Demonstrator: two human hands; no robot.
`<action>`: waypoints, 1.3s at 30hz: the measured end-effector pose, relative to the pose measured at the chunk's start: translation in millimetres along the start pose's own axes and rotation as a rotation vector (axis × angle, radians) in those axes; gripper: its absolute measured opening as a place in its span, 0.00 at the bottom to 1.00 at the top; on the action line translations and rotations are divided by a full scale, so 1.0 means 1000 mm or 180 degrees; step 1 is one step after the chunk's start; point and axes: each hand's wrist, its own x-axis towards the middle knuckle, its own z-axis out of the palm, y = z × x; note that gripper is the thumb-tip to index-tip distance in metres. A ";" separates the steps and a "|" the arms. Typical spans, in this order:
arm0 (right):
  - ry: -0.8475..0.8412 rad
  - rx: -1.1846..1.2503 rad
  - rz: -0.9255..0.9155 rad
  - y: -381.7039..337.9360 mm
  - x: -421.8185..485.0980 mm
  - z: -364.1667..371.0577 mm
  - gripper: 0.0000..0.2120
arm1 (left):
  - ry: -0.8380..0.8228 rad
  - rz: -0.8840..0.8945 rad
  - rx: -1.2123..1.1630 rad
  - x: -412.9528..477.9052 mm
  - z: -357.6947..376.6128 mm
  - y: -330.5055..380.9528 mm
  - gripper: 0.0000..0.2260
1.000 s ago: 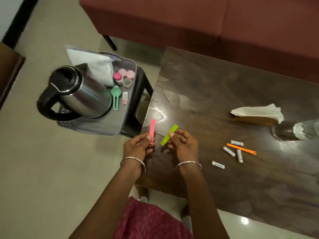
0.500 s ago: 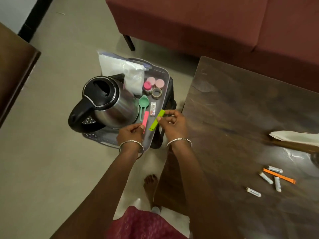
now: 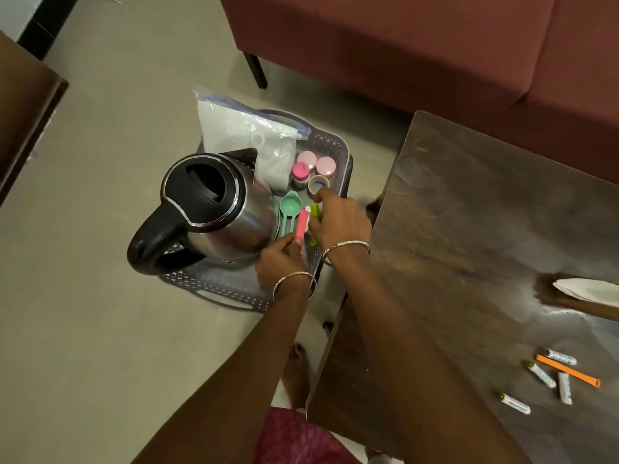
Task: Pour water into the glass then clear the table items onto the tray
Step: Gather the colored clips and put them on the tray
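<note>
Both hands are low over the grey tray (image 3: pixel 234 289) left of the dark table (image 3: pixel 469 212). My left hand (image 3: pixel 281 259) pinches a pink clip (image 3: pixel 301 226) by its near end, right beside the steel kettle (image 3: pixel 214 205). My right hand (image 3: pixel 338 219) holds a green clip (image 3: pixel 315 212), mostly hidden under its fingers, down among the tray items. On the table at the lower right lie several white batteries (image 3: pixel 541 375) and an orange clip (image 3: pixel 567 370). A white tissue (image 3: pixel 589 289) lies at the right edge. The glass is out of view.
The tray also carries a plastic bag (image 3: pixel 241 139), green measuring spoons (image 3: pixel 289 209), pink-capped pots (image 3: pixel 315 165) and a tape roll (image 3: pixel 318 184). A maroon sofa (image 3: pixel 418 45) runs along the back. Another dark piece of furniture (image 3: pixel 23 122) stands at the left.
Both hands carried the pink and green clips left, off the table edge and down onto the tray beside the kettle. The view swung left and the glass left the frame.
</note>
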 end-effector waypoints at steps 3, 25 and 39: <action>-0.0067 -0.0285 -0.0190 0.002 0.001 0.006 0.15 | 0.0028 0.0091 0.0138 -0.002 0.004 0.003 0.08; 0.1076 0.1039 -0.0060 0.035 -0.056 0.010 0.07 | 0.0101 0.0470 -0.0336 -0.029 -0.020 0.005 0.08; 0.1338 0.1890 0.1058 0.129 -0.177 -0.021 0.08 | -0.0812 0.1054 -0.0590 -0.146 -0.006 0.010 0.06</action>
